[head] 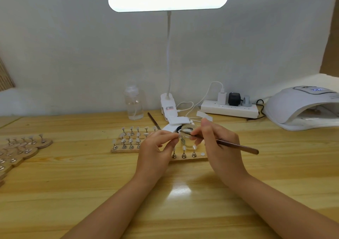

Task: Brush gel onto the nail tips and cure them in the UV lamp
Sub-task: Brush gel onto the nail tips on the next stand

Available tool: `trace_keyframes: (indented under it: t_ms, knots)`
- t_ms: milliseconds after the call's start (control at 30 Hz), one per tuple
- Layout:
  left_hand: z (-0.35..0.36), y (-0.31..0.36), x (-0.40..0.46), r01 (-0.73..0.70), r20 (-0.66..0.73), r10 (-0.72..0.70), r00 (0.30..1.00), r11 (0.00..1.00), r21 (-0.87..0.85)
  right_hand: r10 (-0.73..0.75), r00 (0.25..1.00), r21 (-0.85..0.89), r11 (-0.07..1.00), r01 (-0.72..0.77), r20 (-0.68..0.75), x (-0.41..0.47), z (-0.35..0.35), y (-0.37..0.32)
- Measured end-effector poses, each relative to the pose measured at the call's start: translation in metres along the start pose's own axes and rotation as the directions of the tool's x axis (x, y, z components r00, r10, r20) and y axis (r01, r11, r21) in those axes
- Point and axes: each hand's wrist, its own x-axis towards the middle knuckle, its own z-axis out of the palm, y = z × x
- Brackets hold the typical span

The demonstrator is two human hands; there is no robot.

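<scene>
My left hand pinches a small nail tip stand at its fingertips, raised above the table. My right hand grips a thin metal-handled brush, whose tip touches the nail tip held by the left hand. Right behind them stands a small clear glass jar. Below the hands lies a wooden strip with three nail tips on metal stands. Another wooden board to the left carries several nail tips. The white UV lamp sits at the far right, its opening facing me.
A lit white desk lamp clips on at the back centre, beside a clear pump bottle. A power strip with plugs lies by the wall. More wooden stands with tips crowd the left edge. A second brush lies behind the boards.
</scene>
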Motion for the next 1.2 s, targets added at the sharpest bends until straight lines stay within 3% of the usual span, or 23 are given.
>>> trace_keyframes:
  t_ms: [100, 233, 367, 500, 867, 1000, 1200]
  knots:
    - [0.0002, 0.0005, 0.0003, -0.002, -0.007, 0.002, 1.0, 1.0, -0.001, 0.091, 0.996, 0.038, 0.995, -0.09, -0.008, -0.0003, -0.0005, -0.0006]
    - [0.0002, 0.0001, 0.0004, -0.011, -0.009, 0.011, 1.0, 1.0, 0.002, 0.015, 1.0, 0.003, 1.0, -0.015, -0.023, 0.001, -0.0007, 0.0]
    - [-0.0005, 0.0011, -0.0002, -0.033, -0.025, 0.032, 0.999, 0.999, -0.001, 0.127, 0.992, 0.066, 0.99, -0.126, -0.02, 0.0, -0.0009, -0.0015]
    - [-0.0001, 0.0004, 0.0007, -0.039, -0.026, 0.039, 0.999, 0.999, -0.005, 0.076, 0.996, 0.055, 0.996, -0.073, -0.04, 0.0019, -0.0004, -0.0013]
    - [0.0003, 0.0003, 0.0003, -0.018, -0.03, 0.017, 0.999, 0.999, -0.034, 0.131, 0.991, 0.067, 0.989, -0.129, -0.019, 0.0, -0.0003, -0.0008]
    - [0.0003, -0.0005, 0.0, -0.01, -0.031, 0.008, 0.999, 0.999, -0.05, 0.068, 0.997, 0.065, 0.996, -0.066, -0.027, -0.0001, -0.0002, -0.0022]
    - [-0.0005, 0.0002, -0.0003, 0.02, -0.035, -0.023, 0.999, 0.996, -0.082, 0.13, 0.99, 0.082, 0.989, -0.126, -0.049, -0.0017, -0.0006, -0.0027]
